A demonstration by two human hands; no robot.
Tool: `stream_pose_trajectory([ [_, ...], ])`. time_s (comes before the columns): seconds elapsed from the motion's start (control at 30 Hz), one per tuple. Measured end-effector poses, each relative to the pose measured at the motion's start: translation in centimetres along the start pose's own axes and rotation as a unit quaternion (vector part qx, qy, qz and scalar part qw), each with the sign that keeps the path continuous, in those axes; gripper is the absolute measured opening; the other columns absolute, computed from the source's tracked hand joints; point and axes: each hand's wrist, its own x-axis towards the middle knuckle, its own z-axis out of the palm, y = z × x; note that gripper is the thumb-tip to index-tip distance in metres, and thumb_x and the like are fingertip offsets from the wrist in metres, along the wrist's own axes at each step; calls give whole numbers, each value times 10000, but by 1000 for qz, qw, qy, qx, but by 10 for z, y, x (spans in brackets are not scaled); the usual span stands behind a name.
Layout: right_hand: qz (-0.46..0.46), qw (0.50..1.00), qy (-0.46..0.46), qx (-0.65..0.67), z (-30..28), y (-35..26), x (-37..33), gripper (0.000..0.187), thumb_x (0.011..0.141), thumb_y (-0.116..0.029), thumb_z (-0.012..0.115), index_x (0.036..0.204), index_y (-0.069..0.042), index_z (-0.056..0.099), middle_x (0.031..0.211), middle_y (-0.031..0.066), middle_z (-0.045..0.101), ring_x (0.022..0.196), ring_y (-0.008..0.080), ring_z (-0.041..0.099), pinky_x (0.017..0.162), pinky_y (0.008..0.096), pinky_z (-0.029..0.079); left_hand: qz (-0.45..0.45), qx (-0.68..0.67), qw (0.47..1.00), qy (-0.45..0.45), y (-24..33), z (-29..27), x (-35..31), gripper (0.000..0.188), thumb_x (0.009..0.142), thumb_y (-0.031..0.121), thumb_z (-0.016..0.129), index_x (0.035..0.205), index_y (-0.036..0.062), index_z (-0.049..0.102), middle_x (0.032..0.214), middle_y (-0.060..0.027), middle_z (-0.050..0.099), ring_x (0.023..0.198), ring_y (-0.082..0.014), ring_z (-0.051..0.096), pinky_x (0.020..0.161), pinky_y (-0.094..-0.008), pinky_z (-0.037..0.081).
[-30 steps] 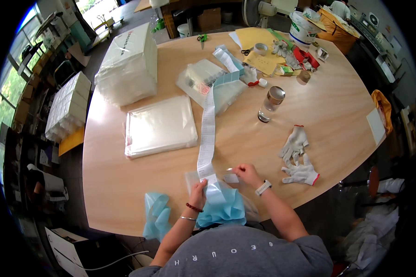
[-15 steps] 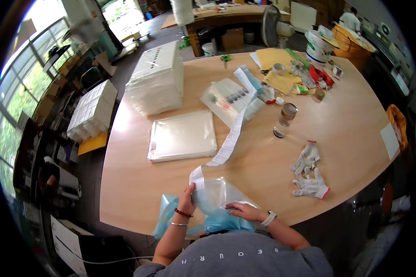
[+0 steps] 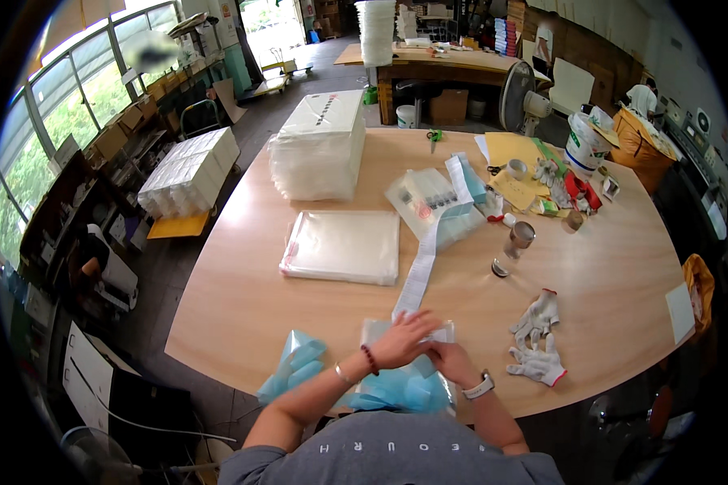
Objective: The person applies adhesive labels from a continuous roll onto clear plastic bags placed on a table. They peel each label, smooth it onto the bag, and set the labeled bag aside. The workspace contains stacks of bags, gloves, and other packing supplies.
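Note:
My left hand (image 3: 403, 341) crosses over a clear plastic bag (image 3: 372, 333) at the near table edge, fingers stretched out and slightly blurred. Just beside it, my right hand (image 3: 455, 364) is closed, its thumb and fingers pinching the strip of labels near the bag's upper edge; the left hand partly hides this spot. The long white strip of labels (image 3: 419, 273) runs from the far side of the table down to my hands. Light blue backing film (image 3: 404, 390) lies bunched below them, with another loose length of blue film (image 3: 299, 356) to the left.
A flat stack of clear bags (image 3: 344, 246) lies ahead, behind it a tall wrapped stack (image 3: 319, 149). White work gloves (image 3: 536, 343) and a glass jar (image 3: 519, 240) are on the right. Green-handled scissors (image 3: 434, 137), yellow envelopes (image 3: 516, 149) and a bucket (image 3: 584, 145) sit farther back.
My left hand has let go of the strip and moved right, over the bag, close to my right hand. My right hand has closed on the strip. The view has tilted up.

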Motion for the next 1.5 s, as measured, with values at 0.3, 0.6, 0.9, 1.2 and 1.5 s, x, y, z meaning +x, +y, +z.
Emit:
stream_pose_trajectory([
  [0.3,-2,993,23,115,-49,3,-9,168,798,-168,535,779,-7,580,643,172,558,568,270,559,511,326,413,46,-72,950,-300,-18,8,59,239,865,273,429,888,72,555,850,-95,555,895,-254,511,876,-533,264],
  [0.6,16,910,278,306,-38,32,-23,176,852,-135,482,736,-15,536,632,-22,494,584,73,431,529,206,348,-153,-276,948,32,-58,33,75,179,844,176,502,864,10,569,813,-81,555,778,-191,517,704,-306,411],
  [0.9,135,968,-211,23,-13,27,-66,422,766,-320,574,1055,-21,501,942,143,589,900,280,557,769,334,439,-448,99,881,115,-117,-28,-135,741,776,496,491,1299,36,238,1356,-242,117,1246,-387,135,1009,-412,172],
  [1.2,-78,925,-370,28,87,-20,-10,457,779,-320,541,1113,-19,463,1041,189,537,919,338,526,783,388,414,-498,65,863,-50,30,50,-249,717,699,517,578,1258,128,353,1323,-187,269,1231,-352,226,917,-578,210],
  [1.5,-139,787,-451,397,150,-96,16,788,635,-292,739,1238,-16,313,1201,142,419,1119,224,392,946,353,311,-413,-438,646,468,52,-10,-183,276,788,66,513,1059,31,481,944,-50,534,874,-137,514,732,-272,433],
])
